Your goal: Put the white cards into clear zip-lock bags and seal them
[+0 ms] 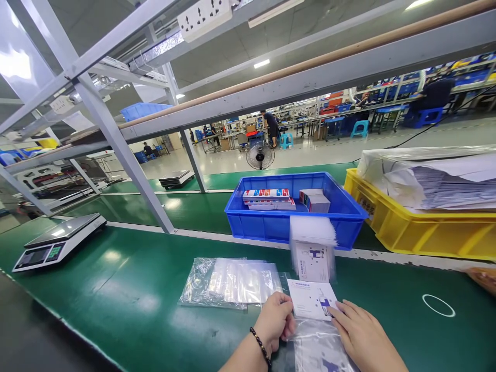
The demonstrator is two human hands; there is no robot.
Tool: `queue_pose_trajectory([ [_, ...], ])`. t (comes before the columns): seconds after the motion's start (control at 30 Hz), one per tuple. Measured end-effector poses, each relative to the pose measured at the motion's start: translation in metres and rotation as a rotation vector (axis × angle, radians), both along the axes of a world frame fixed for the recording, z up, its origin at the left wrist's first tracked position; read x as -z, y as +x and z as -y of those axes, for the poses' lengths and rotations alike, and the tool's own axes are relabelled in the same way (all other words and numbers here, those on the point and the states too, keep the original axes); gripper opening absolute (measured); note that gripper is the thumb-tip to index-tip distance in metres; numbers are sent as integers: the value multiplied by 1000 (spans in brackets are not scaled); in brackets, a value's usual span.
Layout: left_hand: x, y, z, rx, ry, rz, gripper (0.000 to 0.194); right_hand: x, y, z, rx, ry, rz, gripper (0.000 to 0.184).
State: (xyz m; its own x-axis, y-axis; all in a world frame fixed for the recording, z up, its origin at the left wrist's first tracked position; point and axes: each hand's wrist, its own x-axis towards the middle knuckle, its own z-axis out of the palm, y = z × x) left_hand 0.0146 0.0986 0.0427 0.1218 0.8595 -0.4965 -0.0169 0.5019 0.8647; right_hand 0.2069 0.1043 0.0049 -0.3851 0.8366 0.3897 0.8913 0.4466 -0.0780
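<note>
A white printed booklet (pixel 312 298) with a purple picture lies between my hands, its lower edge at the mouth of a clear plastic bag (pixel 310 330). My left hand (pixel 276 316), with a beaded bracelet at the wrist, is closed at the booklet's left edge and pinches the bag's edge. The fingers of my right hand (pixel 358 328) grip the booklet's right side. Below, another printed booklet (pixel 329 364) shows through clear plastic. Just beyond stands a stack of bagged booklets (pixel 313 258), leaning towards the blue bin. Left of my hands lie several flat clear bags (pixel 232 281).
A blue bin (pixel 256 222) holds small printed stacks (pixel 267 195). To its right, a yellow crate (pixel 434 232) is piled with white paper. A digital scale (pixel 60 240) sits at left on the green table (pixel 147 289). A metal post (pixel 127 160) rises from the table.
</note>
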Motion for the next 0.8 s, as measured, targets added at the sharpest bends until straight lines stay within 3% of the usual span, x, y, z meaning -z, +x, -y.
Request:
queue_pose_trajectory([
  [0.17, 4, 3, 1, 37, 34, 28, 37, -4, 3, -2, -94, -229, -193, 34],
  [0.23, 2, 3, 2, 34, 65, 39, 43, -7, 5, -3, -36, -284, -351, 37],
  [0.37, -5, 4, 6, 35, 150, 62, 52, -21, 6, 0, 156, -478, -893, 59],
  [0.5, -9, 4, 10, 63, 205, 29, 52, -38, 4, 6, 24, -835, -1391, 58],
  [0.57, -11, 1, 12, 82, 241, -7, 45, -44, 5, 6, 100, -826, -1544, 67],
  [0.67, -15, -4, 17, 204, 314, -94, 27, -51, 8, 5, 261, -689, -1647, 84],
  [0.8, -22, -7, 22, 406, 417, -91, 20, -55, 12, 7, 271, -706, -1590, 79],
])
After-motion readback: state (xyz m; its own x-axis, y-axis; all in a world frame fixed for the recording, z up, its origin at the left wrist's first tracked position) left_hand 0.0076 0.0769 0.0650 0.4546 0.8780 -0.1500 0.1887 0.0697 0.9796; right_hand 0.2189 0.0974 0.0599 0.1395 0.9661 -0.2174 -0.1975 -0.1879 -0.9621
